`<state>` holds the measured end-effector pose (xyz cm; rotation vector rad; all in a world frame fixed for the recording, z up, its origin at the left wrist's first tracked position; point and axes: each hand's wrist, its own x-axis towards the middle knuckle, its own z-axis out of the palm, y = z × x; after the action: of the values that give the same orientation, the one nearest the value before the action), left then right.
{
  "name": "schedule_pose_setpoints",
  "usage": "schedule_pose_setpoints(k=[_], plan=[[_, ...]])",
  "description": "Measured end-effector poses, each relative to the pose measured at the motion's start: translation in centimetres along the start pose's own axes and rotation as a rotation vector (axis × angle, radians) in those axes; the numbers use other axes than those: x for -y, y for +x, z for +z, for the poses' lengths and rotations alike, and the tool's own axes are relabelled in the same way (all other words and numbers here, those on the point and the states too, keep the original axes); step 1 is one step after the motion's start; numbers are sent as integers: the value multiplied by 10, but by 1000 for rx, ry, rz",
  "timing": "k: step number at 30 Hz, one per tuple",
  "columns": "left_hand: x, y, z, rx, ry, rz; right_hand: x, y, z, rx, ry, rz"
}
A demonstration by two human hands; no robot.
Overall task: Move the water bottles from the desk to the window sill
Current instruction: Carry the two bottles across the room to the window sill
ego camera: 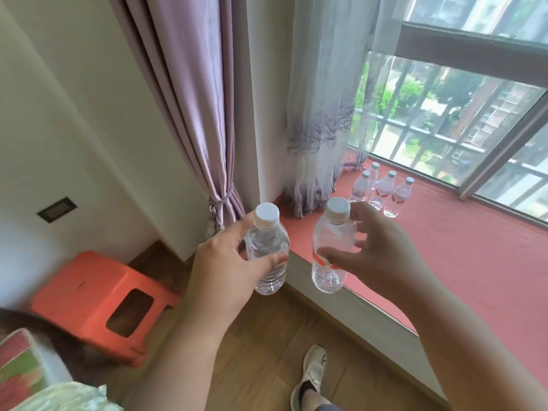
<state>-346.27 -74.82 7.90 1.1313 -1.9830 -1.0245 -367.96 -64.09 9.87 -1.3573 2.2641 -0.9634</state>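
From the head camera, your left hand (228, 262) is gripping one water bottle (268, 250), thumb and fingers curled round its body, holding it upright short of the sill's edge. Your right hand (376, 256) is pinching a second bottle (332, 247) over the red window sill (474, 262). Four bottles (382, 189) are standing clustered on the sill near the sheer curtain (323, 114).
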Motion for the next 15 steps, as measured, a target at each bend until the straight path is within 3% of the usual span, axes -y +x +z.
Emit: schedule_pose_setpoints(k=[15], plan=[[-15,127,47,-9,129,33,-44,130,-23,-67,117,-12]])
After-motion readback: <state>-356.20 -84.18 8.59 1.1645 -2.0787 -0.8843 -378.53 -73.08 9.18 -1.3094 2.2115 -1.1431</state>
